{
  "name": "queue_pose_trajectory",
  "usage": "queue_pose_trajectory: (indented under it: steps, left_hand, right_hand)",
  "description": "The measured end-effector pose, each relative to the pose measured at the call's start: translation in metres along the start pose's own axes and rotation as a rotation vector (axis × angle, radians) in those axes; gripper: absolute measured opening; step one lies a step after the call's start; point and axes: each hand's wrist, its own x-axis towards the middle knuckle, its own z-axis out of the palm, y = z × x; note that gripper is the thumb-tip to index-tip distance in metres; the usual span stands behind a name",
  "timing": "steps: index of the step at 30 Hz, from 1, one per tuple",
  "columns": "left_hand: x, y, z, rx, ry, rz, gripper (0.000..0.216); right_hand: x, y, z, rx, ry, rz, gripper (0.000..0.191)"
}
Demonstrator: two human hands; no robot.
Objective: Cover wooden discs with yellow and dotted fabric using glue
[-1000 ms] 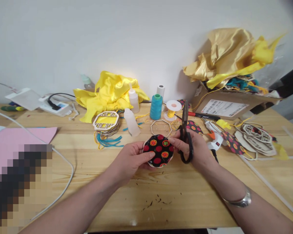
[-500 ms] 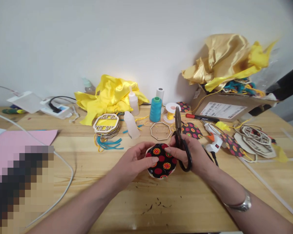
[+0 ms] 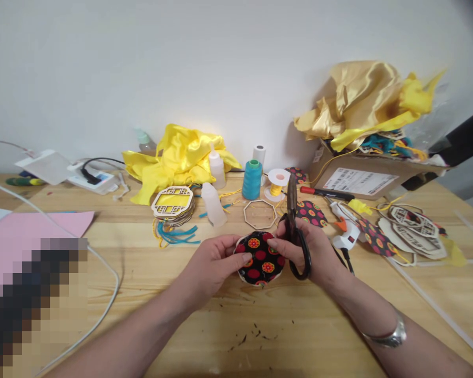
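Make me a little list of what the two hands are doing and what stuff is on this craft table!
Left hand: grips the flowered disc by its left edge
Right hand: holds black scissors, blades together, pointing up and away; fingers touch the disc's right edge
Disc: black cloth with red and yellow flowers
Behind the hands: wooden octagon frame, teal thread spool, white squeeze bottle
Right side: glue gun, cardboard box
Left side: pink paper
Surface: wooden table

No legible text, box label [image 3: 357, 181] (white sticker) unreadable
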Motion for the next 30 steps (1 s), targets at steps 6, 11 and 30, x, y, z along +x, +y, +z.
queue_pose_trajectory:
  steps: [6,11,30]
  left_hand:
    - [-0.0003,0.0013,-0.0005,-0.028,0.019,-0.006,0.026]
    - [-0.0016,0.0024,0.0006,-0.003,-0.001,-0.022,0.02]
    - [0.0001,-0.0055,-0.0015,-0.17,-0.106,0.029,0.057]
  right_hand:
    - [0.0009,0.0,-0.001,-0.033,0.012,0.005,0.027]
    - [0.0011,0.0018,-0.0037,0.023,-0.032,0.022,0.029]
    - [0.0003,0.0036,-0.0029,0.101,-0.046,0.008,0.025]
